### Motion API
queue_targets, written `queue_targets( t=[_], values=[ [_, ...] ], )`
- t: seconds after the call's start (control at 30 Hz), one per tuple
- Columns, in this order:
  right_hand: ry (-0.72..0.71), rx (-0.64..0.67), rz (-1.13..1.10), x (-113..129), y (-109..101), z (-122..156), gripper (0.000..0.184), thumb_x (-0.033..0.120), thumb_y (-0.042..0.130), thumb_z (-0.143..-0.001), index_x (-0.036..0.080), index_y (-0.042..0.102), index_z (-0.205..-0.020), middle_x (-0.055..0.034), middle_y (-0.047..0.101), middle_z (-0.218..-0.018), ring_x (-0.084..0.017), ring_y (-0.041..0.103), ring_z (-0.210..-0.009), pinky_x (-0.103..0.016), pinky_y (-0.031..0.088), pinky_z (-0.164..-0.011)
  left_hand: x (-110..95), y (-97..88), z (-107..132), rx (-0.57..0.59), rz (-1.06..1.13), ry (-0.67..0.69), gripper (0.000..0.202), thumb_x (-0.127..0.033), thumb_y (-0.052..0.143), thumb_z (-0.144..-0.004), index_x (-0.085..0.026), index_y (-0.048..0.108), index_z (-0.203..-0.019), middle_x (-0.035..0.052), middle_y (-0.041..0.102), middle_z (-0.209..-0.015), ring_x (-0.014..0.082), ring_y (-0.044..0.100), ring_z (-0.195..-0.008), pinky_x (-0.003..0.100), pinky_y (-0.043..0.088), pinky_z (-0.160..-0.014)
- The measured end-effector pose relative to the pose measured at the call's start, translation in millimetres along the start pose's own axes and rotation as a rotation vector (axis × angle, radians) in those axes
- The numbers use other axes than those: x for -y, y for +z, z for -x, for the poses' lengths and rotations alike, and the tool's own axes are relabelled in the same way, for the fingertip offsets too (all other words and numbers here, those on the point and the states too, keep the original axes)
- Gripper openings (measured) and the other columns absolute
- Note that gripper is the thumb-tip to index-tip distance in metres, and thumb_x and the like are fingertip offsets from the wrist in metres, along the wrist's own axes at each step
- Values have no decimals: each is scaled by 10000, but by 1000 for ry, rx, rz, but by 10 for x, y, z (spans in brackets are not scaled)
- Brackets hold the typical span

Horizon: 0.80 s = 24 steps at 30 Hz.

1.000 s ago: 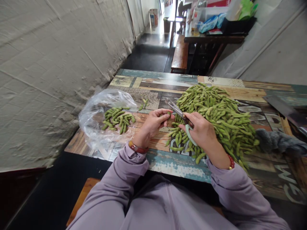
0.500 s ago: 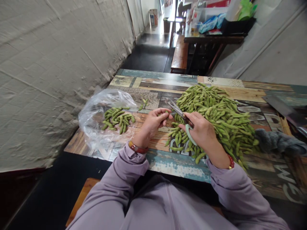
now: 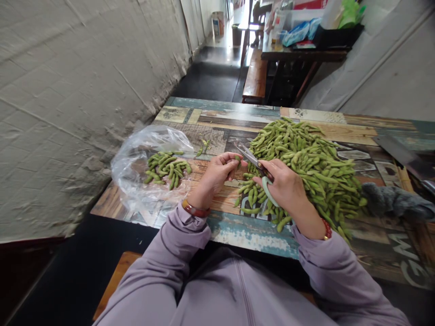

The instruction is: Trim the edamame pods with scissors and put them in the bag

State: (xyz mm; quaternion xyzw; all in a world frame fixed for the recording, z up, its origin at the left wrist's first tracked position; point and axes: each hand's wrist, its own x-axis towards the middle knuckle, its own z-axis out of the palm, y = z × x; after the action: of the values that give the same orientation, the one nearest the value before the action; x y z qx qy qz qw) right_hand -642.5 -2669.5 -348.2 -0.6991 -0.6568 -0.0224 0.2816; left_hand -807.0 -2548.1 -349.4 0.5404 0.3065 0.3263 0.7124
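Observation:
My left hand point(image 3: 220, 173) pinches a green soybean pod point(image 3: 238, 160) between thumb and fingers, over the middle of the table. My right hand point(image 3: 283, 181) grips scissors point(image 3: 250, 158) with pale green handles, their blades pointing up and left beside the pod. Under and beyond my right hand spreads a large heap of soybean pods point(image 3: 306, 158). To the left, a smaller pile of pods point(image 3: 168, 168) lies on a clear plastic bag point(image 3: 131, 149). A few small green bits point(image 3: 204, 147) lie on the tabletop between bag and heap.
A grey cloth point(image 3: 396, 201) lies at the right of the patterned table point(image 3: 251, 233). A whitish wall point(image 3: 84, 90) runs along the left. Farther off stand a wooden bench point(image 3: 254, 74) and another table point(image 3: 302, 55) loaded with packets and containers.
The scissor blades have shifted slightly and appear closer together. The pod in my left hand has turned and shows more plainly. Both arms stay nearly in place.

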Motion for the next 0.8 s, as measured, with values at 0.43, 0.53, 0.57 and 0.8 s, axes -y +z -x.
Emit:
queue_targets(
  t=[0.43, 0.53, 0.57, 0.8],
  values=[
    [-4, 81, 110, 16, 1, 7, 375, 323, 681, -880, 231, 648, -1242, -47, 692, -1085, -201, 666, -844, -295, 445, -637, -13, 3, 17, 1, -3, -15, 266, -328, 784, -720, -136, 712, -890, 6, 678, -717, 21, 442, -413, 169, 258, -400],
    [14, 103, 136, 7, 5, 0, 363, 328, 662, -890, 242, 651, -1242, -53, 693, -1073, -213, 664, -857, -295, 439, -634, -45, 17, 37, 79, -19, -36, 235, -340, 750, -764, -120, 712, -838, 30, 684, -761, 17, 446, -442, 162, 244, -404],
    [21, 108, 144, 3, 7, -3, 363, 332, 661, -890, 246, 652, -1243, -54, 694, -1068, -215, 663, -852, -295, 436, -630, -51, 21, 41, 97, -17, -44, 229, -337, 741, -772, -117, 709, -828, 34, 685, -767, 16, 446, -448, 158, 239, -405],
    [27, 63, 105, -9, -2, -7, 365, 329, 660, -894, 220, 652, -1242, -72, 693, -1103, -224, 665, -894, -298, 463, -680, -15, 5, 19, 23, 67, -81, 243, -278, 780, -712, -123, 695, -878, 45, 728, -813, 23, 493, -446, 141, 289, -412]
  ],
)
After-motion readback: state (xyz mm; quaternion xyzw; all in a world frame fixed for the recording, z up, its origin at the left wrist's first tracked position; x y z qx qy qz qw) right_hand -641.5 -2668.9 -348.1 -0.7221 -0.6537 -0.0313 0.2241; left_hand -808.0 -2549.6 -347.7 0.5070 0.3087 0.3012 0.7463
